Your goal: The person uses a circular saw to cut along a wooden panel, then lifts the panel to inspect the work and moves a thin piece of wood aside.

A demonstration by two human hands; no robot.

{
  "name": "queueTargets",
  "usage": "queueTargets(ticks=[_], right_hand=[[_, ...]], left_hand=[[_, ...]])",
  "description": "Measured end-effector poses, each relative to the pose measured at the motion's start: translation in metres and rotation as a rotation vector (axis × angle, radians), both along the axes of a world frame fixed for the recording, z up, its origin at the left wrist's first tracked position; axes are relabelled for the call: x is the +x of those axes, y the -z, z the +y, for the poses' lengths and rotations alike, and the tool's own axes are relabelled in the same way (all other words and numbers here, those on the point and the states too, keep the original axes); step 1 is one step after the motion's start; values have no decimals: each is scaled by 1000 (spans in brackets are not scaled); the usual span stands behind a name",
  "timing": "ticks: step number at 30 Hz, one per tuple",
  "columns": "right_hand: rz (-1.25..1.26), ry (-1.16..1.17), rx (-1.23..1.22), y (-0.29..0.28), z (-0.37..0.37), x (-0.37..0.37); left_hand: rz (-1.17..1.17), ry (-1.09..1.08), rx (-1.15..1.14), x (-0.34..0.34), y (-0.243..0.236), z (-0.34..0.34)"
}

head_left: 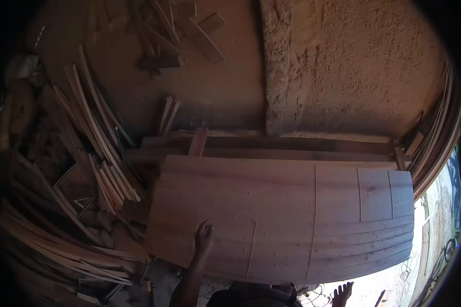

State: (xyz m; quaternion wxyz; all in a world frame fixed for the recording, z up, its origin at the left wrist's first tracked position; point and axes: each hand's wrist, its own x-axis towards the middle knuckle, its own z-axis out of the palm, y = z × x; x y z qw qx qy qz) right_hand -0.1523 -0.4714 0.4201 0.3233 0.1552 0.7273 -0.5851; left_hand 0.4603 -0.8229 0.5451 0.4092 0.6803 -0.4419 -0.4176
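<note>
A broad wooden panel (pixel 281 194) lies flat before me, with several thin lines or grooves across it and small shavings scattered on its surface. My left hand (pixel 205 234) is over the left part of the panel, close to its near edge. Its fingers are curled together, and whether anything small sits in them is hidden. My right hand (pixel 342 293) is just off the near edge, toward the right, with its fingers spread and nothing in it.
Long wooden strips (pixel 102 138) lean and pile up on the left. More curved boards (pixel 440 128) stand at the right. Behind the panel, planks (pixel 271 145) lie along a rough wall (pixel 353 66). A short wooden crosspiece (pixel 198 141) juts out beyond the panel's far edge.
</note>
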Motion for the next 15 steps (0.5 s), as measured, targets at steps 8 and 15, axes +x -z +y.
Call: queueTargets(ticks=[8, 15], right_hand=[[-30, -153, -41, -14, -20, 25], [600, -172, 356, -71, -78, 47]], left_hand=[[-200, -284, -143, 86, 26, 5], [-231, -376, -97, 94, 32, 53]])
